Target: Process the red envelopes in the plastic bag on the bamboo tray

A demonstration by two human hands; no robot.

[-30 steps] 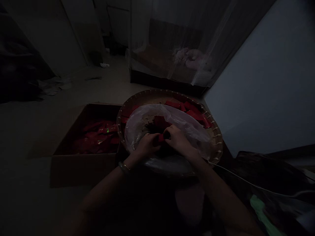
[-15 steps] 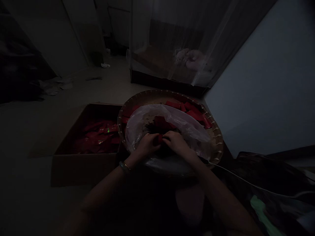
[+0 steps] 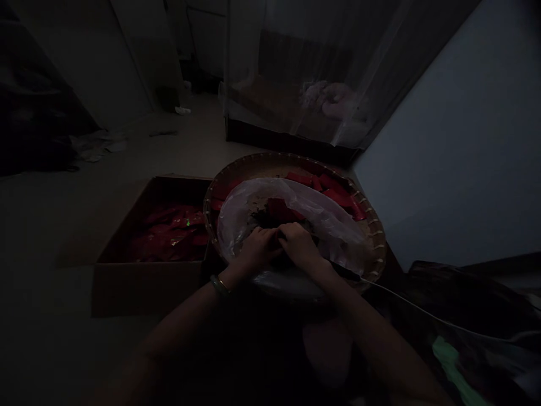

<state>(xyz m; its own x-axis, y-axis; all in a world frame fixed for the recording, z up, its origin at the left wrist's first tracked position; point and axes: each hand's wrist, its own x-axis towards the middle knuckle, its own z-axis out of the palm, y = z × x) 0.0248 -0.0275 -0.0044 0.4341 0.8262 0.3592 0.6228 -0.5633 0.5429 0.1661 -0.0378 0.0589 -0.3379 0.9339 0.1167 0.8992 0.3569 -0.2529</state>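
My left hand [image 3: 257, 248] and my right hand [image 3: 299, 246] meet over an opened clear plastic bag [image 3: 235, 206]. Both are closed, fingertips together, around a small red packet [image 3: 275, 241] that they mostly hide. Just beyond the fingers, dark loose leafy bits [image 3: 258, 216] and a larger red packet [image 3: 279, 208] lie within the bag. The bag rests in a round woven bamboo tray [image 3: 378, 239]. More red packets [image 3: 338, 194] lie along the tray's far right side. Dim light hides the finer detail of the fingers.
Left of the tray stands an open cardboard box [image 3: 146, 287] full of shiny red packets [image 3: 169, 234]. A white cable [image 3: 422, 309] runs off to the right past dark cloth and a green item [image 3: 454, 366]. Behind are a netted bed [image 3: 291, 127] and a pale wall [image 3: 456, 146].
My hands have drawn closer together, and my right hand now covers more of the small red packet. The whole view has shifted slightly.
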